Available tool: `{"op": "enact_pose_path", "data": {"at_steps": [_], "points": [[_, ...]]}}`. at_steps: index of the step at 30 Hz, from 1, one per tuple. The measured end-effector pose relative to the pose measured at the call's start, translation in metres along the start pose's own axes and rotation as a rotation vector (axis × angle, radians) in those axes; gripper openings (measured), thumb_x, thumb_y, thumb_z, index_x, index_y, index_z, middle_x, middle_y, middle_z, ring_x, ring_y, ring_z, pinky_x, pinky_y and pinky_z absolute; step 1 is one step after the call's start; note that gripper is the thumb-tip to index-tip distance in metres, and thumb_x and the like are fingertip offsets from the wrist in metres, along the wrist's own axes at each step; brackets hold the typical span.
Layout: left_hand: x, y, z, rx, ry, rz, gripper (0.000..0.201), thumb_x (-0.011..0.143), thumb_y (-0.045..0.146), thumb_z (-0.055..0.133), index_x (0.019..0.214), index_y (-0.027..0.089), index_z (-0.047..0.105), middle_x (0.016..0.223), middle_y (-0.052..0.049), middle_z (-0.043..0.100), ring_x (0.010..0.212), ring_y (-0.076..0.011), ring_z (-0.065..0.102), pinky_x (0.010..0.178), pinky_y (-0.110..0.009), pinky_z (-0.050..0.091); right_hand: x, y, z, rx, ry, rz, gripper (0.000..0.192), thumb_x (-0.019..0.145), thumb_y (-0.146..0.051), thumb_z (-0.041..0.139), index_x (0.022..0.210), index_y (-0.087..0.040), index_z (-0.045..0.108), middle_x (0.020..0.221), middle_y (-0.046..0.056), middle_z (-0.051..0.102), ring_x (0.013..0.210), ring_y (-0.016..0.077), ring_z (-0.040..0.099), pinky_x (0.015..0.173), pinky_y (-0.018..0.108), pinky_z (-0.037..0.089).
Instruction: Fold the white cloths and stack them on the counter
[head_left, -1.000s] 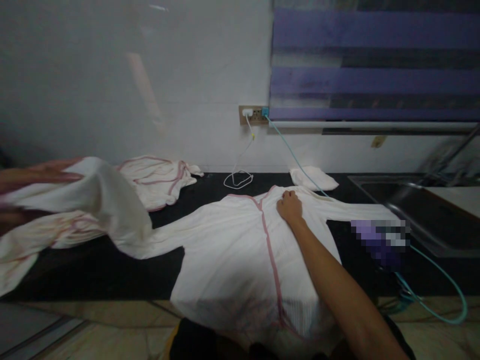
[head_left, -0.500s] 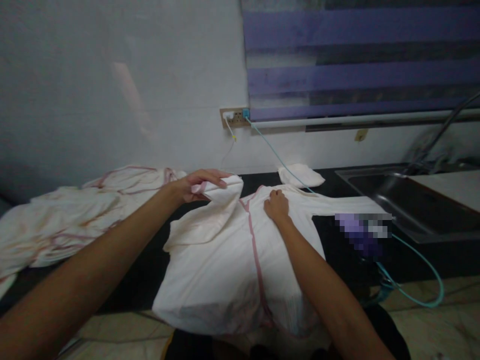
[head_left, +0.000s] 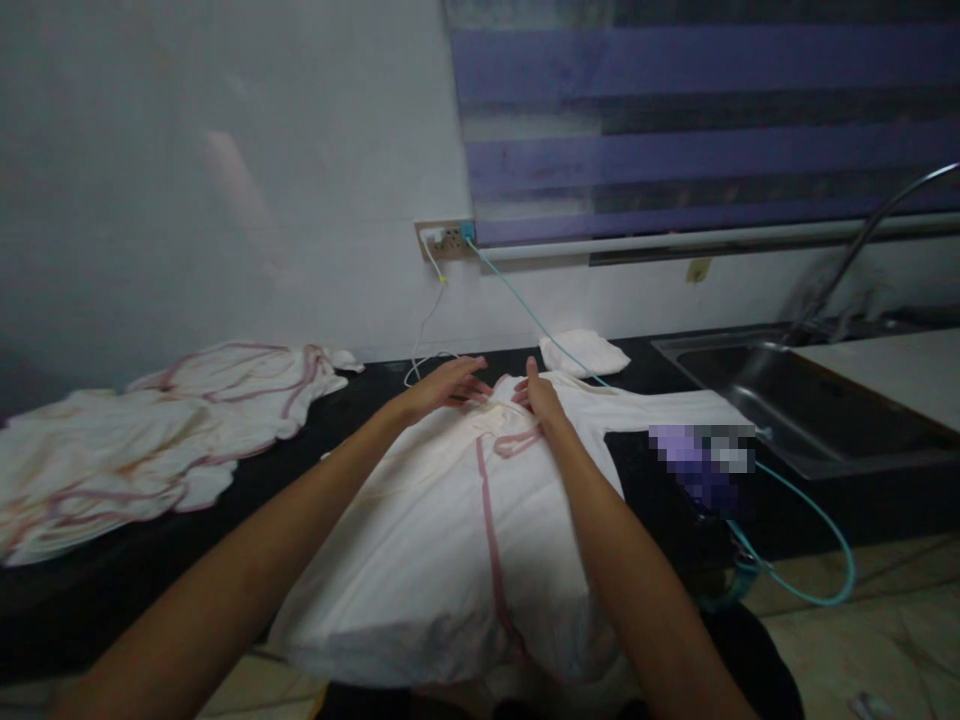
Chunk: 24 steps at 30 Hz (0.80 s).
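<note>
A white long-sleeved shirt point(head_left: 435, 560) with pink trim down its front lies spread before me, its lower edge hanging over the counter's front. Its left-side sleeve is folded across the chest, the pink-edged cuff close to the middle seam. Over the collar end, my left hand point(head_left: 450, 388) has its fingers stretched out and grips nothing. My right hand point(head_left: 543, 396) rests at the neckline beside the folded sleeve, thumb raised apart from the fingers, whose tips touch the cloth. The other sleeve point(head_left: 675, 408) extends flat to the right.
Rumpled white garments with pink trim point(head_left: 165, 440) lie on the black counter point(head_left: 300, 470) at left. A folded white cloth point(head_left: 585, 353) is near the wall. At right are a pixelated purple item point(head_left: 694, 465), a teal cable point(head_left: 840, 540) and a metal sink point(head_left: 757, 390).
My left hand has carried the sleeve's cuff inward across the shirt and let it go. My right hand has changed from pressing flat to thumb raised. The view has shifted slightly right.
</note>
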<state>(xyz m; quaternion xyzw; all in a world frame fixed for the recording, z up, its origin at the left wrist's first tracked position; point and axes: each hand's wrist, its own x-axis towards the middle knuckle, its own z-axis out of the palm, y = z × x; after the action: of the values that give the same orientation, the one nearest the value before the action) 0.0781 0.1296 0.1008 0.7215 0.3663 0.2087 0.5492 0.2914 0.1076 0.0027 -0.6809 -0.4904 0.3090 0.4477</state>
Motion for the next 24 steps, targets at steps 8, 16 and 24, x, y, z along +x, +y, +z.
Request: {"op": "enact_pose_path", "data": {"at_steps": [8, 16, 24], "points": [[-0.04, -0.075, -0.045, 0.888, 0.277, 0.073, 0.041, 0.092, 0.054, 0.044, 0.082, 0.02, 0.065, 0.079, -0.006, 0.068, 0.075, -0.0217, 0.062, 0.069, -0.031, 0.042, -0.019, 0.0, -0.029, -0.458, -0.21, -0.117, 0.045, 0.071, -0.042, 0.089, 0.106, -0.016, 0.075, 0.102, 0.01, 0.079, 0.09, 0.0228, 0.074, 0.074, 0.025, 0.053], [-0.092, -0.136, -0.036, 1.182, 0.28, 0.05, 0.068, 0.099, 0.061, 0.036, 0.138, 0.013, 0.063, 0.145, -0.02, 0.06, 0.135, -0.0328, 0.054, 0.115, -0.045, 0.04, -0.023, -0.004, -0.039, -0.489, -0.032, -0.084, 0.031, 0.087, -0.01, 0.057, 0.113, -0.016, 0.073, 0.108, 0.012, 0.078, 0.094, 0.0218, 0.074, 0.081, 0.028, 0.053], [-0.1, -0.152, -0.044, 1.176, 0.239, -0.311, 0.104, 0.085, 0.087, 0.036, 0.168, 0.027, 0.02, 0.176, -0.012, 0.009, 0.16, -0.0469, 0.007, 0.117, -0.081, 0.017, -0.021, 0.0, -0.034, -0.401, 0.155, -0.108, 0.02, 0.093, -0.023, 0.06, 0.111, -0.019, 0.07, 0.105, 0.009, 0.075, 0.095, 0.0201, 0.07, 0.082, 0.027, 0.05]]}}
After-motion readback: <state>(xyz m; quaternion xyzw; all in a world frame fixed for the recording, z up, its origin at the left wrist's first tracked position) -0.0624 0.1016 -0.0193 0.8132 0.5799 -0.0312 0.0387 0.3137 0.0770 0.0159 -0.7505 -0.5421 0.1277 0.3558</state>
